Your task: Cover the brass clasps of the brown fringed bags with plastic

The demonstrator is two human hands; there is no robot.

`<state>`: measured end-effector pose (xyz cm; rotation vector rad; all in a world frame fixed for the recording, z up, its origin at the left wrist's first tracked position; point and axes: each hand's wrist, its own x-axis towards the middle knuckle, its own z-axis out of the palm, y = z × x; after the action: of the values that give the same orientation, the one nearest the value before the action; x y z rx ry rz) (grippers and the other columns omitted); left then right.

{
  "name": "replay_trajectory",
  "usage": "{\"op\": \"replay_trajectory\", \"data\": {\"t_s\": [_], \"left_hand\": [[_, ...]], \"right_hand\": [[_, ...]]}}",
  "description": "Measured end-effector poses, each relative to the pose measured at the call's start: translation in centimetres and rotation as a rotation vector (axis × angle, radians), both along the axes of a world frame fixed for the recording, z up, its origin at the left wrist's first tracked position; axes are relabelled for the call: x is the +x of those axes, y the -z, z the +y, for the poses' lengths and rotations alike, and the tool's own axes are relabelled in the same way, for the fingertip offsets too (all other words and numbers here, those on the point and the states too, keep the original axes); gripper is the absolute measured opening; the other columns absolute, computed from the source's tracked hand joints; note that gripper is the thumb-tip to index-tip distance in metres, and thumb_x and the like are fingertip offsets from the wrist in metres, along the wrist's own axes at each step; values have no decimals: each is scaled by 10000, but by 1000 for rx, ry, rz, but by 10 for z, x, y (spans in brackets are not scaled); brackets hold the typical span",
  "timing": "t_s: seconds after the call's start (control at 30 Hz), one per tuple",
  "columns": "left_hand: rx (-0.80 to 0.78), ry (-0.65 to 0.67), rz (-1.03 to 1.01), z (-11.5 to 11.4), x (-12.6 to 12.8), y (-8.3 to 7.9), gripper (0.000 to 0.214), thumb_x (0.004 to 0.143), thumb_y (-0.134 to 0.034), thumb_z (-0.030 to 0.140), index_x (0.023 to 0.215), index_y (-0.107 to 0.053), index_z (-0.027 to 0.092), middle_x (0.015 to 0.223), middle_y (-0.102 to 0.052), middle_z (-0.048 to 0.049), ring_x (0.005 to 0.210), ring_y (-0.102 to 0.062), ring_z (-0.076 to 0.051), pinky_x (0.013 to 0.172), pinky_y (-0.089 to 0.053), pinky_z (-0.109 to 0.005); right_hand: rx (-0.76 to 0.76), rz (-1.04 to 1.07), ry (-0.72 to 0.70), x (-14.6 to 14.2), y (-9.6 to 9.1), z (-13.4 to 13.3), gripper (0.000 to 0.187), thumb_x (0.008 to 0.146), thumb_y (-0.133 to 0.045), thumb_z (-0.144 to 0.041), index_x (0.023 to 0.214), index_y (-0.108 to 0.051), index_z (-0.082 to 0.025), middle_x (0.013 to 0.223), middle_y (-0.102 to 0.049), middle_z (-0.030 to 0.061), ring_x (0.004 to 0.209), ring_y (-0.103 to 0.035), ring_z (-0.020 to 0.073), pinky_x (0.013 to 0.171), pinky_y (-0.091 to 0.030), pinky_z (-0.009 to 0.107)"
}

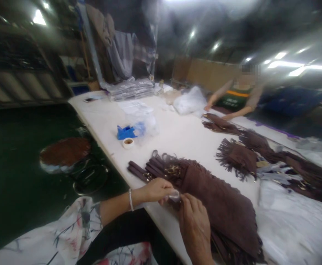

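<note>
My left hand (157, 190), a bracelet on its wrist, is closed with thumb and fingers pinching a small whitish, see-through strip (174, 194). Close beside it my right hand (195, 221) has its fingers bent together at the strip's right end; what lies between them is hidden. Both hands are over the near table edge, in front of a pile of dark brown fringed suede bags (221, 202). Rolled brown straps (137, 171) and gold-coloured chain (173, 170) lie at the pile's left end.
On the white table (177, 136) sit a tape roll (128, 143), a blue piece (126, 132), clear plastic and more fringed bags (239, 156). White plastic bags (296, 224) lie at right. Across the table a co-worker (235, 97) handles a brown bag. A round stool (64, 152) stands at left.
</note>
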<state>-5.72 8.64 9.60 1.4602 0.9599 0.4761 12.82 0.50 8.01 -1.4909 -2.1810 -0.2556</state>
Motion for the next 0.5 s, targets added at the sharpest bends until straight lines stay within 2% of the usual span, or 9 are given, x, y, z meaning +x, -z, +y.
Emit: {"op": "replay_trajectory", "data": {"t_s": [0.17,0.3,0.37,0.43,0.47,0.5], "left_hand": [[56,-69,92,-9,24,5,338,813,-514,423,656,-614,141,573,-605,-13,490,-594,-142,453,-389,-208],[-45,-130,72,-8,33,6,391,795,-501,503,624,-562,156,518,-549,5,395,-482,-105,403,-324,-203],[-162,-152,-18,-12,34,1,434,754,-528,595,659,-531,172,483,-483,43,356,-380,-75,377,-270,-187],[-273,-161,-101,-23,34,-5,474,693,-577,659,714,-502,192,466,-411,85,343,-273,-53,361,-204,-171],[-307,-163,-124,-29,34,-7,489,668,-603,672,747,-494,202,464,-383,100,345,-231,-49,356,-169,-165],[-324,-177,-114,-35,33,-6,514,653,-615,691,787,-500,209,463,-362,111,347,-212,-48,356,-157,-162]], "right_hand": [[-31,56,-20,7,-5,-1,209,912,-476,-142,1061,-621,-167,1078,-635,114,966,-561,249,826,-420,377],[-8,159,-17,11,-8,-12,250,944,-478,-220,1149,-614,-171,1156,-632,124,1043,-566,260,873,-428,395],[42,329,68,8,-7,-30,294,944,-515,-307,1195,-604,-183,1210,-622,126,1114,-557,269,936,-418,410],[8,603,195,0,-4,-57,285,938,-529,-395,1118,-636,-202,1125,-662,113,1069,-596,254,929,-442,395],[-60,779,241,-7,-1,-70,279,939,-513,-440,1019,-651,-211,998,-688,94,966,-636,233,867,-476,371],[-240,970,295,-15,4,-80,334,937,-490,-505,960,-644,-210,894,-691,79,844,-657,211,765,-506,341]]}}
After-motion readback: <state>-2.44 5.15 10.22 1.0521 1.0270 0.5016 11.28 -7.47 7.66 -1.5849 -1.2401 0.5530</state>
